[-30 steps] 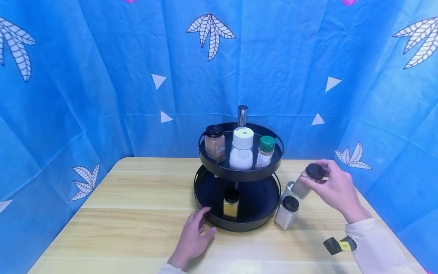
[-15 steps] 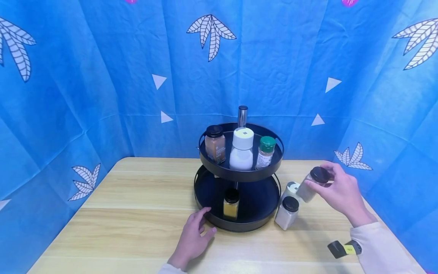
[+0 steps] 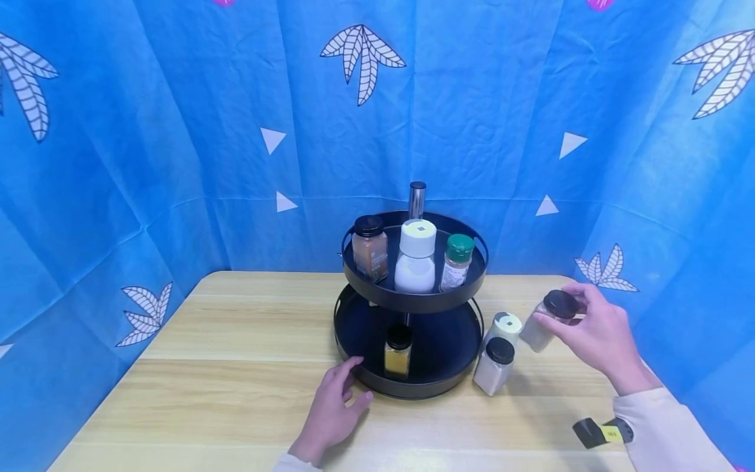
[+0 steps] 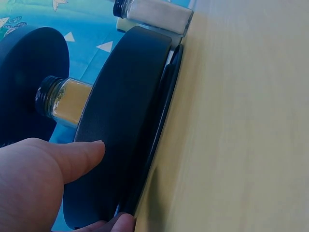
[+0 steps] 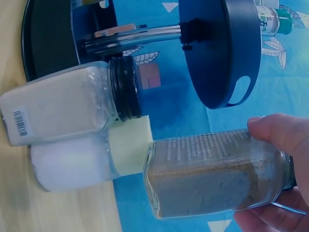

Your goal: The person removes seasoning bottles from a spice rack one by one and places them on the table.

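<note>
My right hand (image 3: 601, 331) grips a square glass spice jar (image 3: 545, 324) near its black lid, holding it tilted above the table's right side. Brownish-grey powder fills much of this jar in the right wrist view. Just left of it stand a white-lidded bottle (image 3: 507, 326) and a black-lidded jar of pale powder (image 3: 491, 375). My left hand (image 3: 333, 413) touches the front left of a black two-tier round rack's lower tray (image 3: 413, 391); in the left wrist view the thumb (image 4: 84, 157) lies along its outer wall. A small jar of yellow powder (image 3: 397, 359) stands on that tray.
The upper tray (image 3: 425, 303) carries a brown-powder jar (image 3: 369, 252), a white bottle (image 3: 415, 269) and a green-capped shaker (image 3: 456, 265). A chrome post (image 3: 417, 200) rises through the rack. Blue patterned curtain (image 3: 472, 118) surrounds the wooden table (image 3: 236, 354).
My right hand has moved right and slightly towards me with the spice jar, so more of the white-lidded bottle shows. The left hand and the rack stay in place.
</note>
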Demonstrator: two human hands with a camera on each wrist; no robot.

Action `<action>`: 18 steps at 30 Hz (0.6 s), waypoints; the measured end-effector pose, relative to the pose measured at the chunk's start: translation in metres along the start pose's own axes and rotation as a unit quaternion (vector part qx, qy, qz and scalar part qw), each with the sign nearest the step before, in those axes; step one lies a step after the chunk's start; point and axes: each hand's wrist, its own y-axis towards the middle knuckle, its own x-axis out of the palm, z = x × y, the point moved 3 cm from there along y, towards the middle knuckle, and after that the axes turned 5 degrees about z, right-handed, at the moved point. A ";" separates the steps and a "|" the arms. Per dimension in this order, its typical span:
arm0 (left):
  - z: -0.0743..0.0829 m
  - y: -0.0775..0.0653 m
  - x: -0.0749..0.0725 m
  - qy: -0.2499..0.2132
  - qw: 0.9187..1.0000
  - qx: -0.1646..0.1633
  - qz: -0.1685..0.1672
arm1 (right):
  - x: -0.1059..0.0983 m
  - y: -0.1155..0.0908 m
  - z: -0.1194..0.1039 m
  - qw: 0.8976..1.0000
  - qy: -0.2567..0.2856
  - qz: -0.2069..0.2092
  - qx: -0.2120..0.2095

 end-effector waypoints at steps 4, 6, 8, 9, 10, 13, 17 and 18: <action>-0.001 0.000 0.000 0.001 1.000 -0.001 0.000 | 0.000 -0.003 0.003 1.000 -0.005 -0.006 0.003; -0.001 0.000 0.000 0.001 1.000 0.001 -0.002 | 0.002 -0.005 0.004 1.000 -0.008 -0.007 0.004; -0.001 0.000 0.000 0.000 1.000 0.002 -0.002 | 0.004 -0.007 0.006 1.000 -0.011 -0.009 0.007; -0.001 0.000 0.000 0.000 1.000 0.003 -0.002 | 0.005 -0.007 0.007 1.000 -0.012 -0.010 0.008; -0.001 0.000 0.000 0.000 1.000 0.003 -0.002 | 0.006 -0.008 0.008 1.000 -0.012 -0.010 0.007; -0.002 0.000 0.000 0.001 1.000 0.004 -0.001 | 0.009 -0.010 0.009 1.000 -0.005 -0.013 0.005; -0.002 0.000 0.000 0.002 1.000 0.006 -0.001 | 0.013 -0.013 0.012 1.000 0.002 -0.015 -0.004; -0.001 -0.001 0.000 0.002 1.000 0.006 0.000 | 0.015 -0.014 0.012 1.000 0.004 -0.017 -0.004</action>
